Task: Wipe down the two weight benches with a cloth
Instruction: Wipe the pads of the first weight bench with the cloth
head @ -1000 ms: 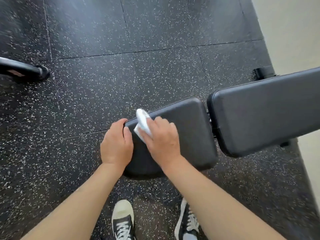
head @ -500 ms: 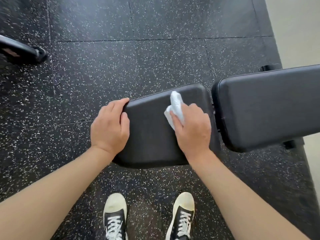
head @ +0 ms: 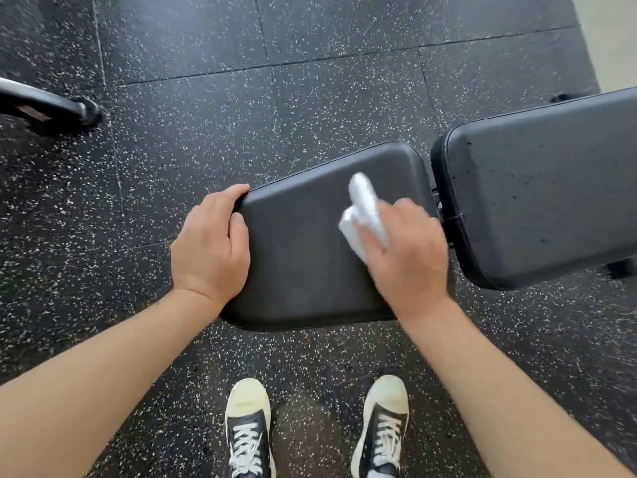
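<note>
Head view: left hand (head: 210,243) gripped the narrow end of the seat pad (head: 310,270), fingers curled over its corner, probably to steady the pad against the wiping push. Right hand (head: 406,250) pressed a white cloth (head: 365,215) onto the pad's far right part, fingers closed on the wad; cloth blurred, so likely mid-stroke. Back pad (head: 544,201), just beyond a narrow gap, showed dark specks, seemingly not yet wiped.

Hidden or unclear: bench frame under the pads mostly covered; back pad cut off at the right edge; only one bench in sight, unless the black bar (head: 51,105) at upper left belonged to the second; right fingertips buried in cloth
</note>
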{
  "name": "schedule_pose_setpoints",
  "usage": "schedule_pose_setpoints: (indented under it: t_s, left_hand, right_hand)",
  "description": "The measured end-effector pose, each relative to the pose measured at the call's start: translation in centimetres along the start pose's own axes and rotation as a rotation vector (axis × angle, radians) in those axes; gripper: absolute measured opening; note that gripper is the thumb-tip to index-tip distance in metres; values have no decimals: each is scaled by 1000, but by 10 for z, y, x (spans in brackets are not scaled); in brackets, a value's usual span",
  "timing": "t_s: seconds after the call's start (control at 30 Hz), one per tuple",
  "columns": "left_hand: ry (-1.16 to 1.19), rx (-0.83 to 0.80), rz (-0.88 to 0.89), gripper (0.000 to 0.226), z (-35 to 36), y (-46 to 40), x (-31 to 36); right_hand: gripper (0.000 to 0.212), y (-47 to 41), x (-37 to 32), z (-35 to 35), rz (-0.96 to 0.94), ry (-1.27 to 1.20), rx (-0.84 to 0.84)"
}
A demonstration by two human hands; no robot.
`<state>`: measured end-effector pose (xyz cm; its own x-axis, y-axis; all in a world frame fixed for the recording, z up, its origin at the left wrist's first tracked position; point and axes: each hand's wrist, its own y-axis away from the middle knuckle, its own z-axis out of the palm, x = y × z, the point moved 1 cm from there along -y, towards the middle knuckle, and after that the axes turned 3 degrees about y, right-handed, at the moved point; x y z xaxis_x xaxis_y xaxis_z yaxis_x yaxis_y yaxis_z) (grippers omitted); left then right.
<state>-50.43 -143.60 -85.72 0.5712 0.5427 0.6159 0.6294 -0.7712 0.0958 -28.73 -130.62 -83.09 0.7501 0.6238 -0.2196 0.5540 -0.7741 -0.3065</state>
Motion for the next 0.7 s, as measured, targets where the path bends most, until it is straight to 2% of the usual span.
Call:
schedule_pose_setpoints:
  t_s: [0.1, 0.23, 0.33, 0.4, 0.5, 0.6, 0.63, 0.7]
  left_hand:
    - [-1, 1, -2, 47, -1, 1, 1]
    - [13, -5, 11, 48, -1, 1, 1]
    - [28, -11, 21, 49, -1, -1, -3]
    - [38, -17, 33, 49, -1, -1, -3]
    - [37, -5, 40, 49, 0, -1, -6]
    - [35, 5, 41, 48, 1, -1, -6]
    - [35, 7, 43, 48, 1, -1, -6]
    - [36, 7, 42, 48, 2, -1, -6]
  right_hand:
    - [37, -23, 3, 11, 38, -46, -43]
    - [36, -61, -45, 33, 17, -54, -57]
    - [35, -50, -66, 34, -35, -103, -73]
    - [32, -7, -75, 23, -137, -164, -119]
    - [24, 66, -64, 0, -394, -225, -264]
    - [25, 76, -41, -12, -622, -211, -326]
    - [23, 62, -39, -11, -654, -193, -317]
    - [22, 19, -43, -1, -574, -134, -189]
